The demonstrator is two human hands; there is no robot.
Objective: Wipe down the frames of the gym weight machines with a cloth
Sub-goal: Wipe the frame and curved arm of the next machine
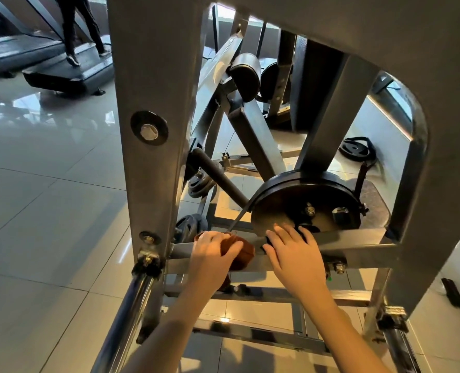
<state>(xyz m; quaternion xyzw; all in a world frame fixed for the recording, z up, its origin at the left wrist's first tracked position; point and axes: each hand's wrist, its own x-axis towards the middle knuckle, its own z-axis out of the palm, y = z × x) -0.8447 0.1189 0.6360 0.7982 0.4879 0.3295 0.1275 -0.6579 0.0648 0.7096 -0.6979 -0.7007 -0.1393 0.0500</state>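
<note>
Gripping a brown cloth point(239, 251), left hand point(212, 254) presses crossbar point(358, 238) — bar runs left-right.

place: gym | signs: weight machine frame point(153, 76), treadmills point(70, 68), seemingly weight plates point(357, 150)

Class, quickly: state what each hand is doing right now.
Left hand: closed on the brown cloth.
Right hand: open, fingers flat on the frame bar.
</note>
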